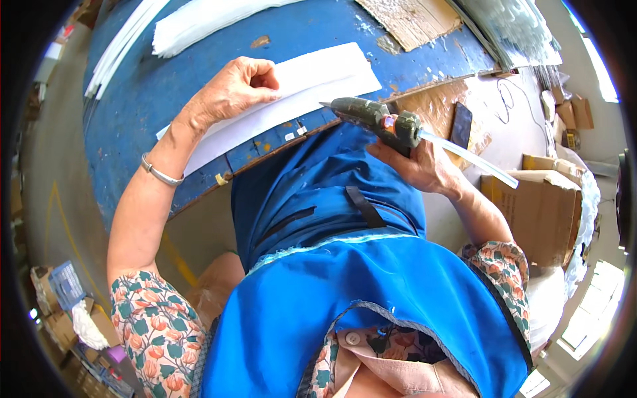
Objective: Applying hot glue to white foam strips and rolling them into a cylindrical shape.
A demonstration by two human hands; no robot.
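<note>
My left hand [235, 89] rests with curled fingers on a long white folded sheet [312, 83] that lies across the blue worktable [179, 73]. A silver bangle sits on that wrist. My right hand [415, 162] grips a dark green glue gun [378, 119] with a clear glue stick [468, 158] sticking out behind it. The gun's nozzle points left at the near edge of the white sheet, close to the table's front edge. I wear a blue apron over a floral top.
More white sheets [199, 20] are stacked at the table's far side. A cardboard piece [411, 20] lies at the back right. A dark phone [460, 125] lies on the worn right part of the table. An open cardboard box [541, 205] stands to my right.
</note>
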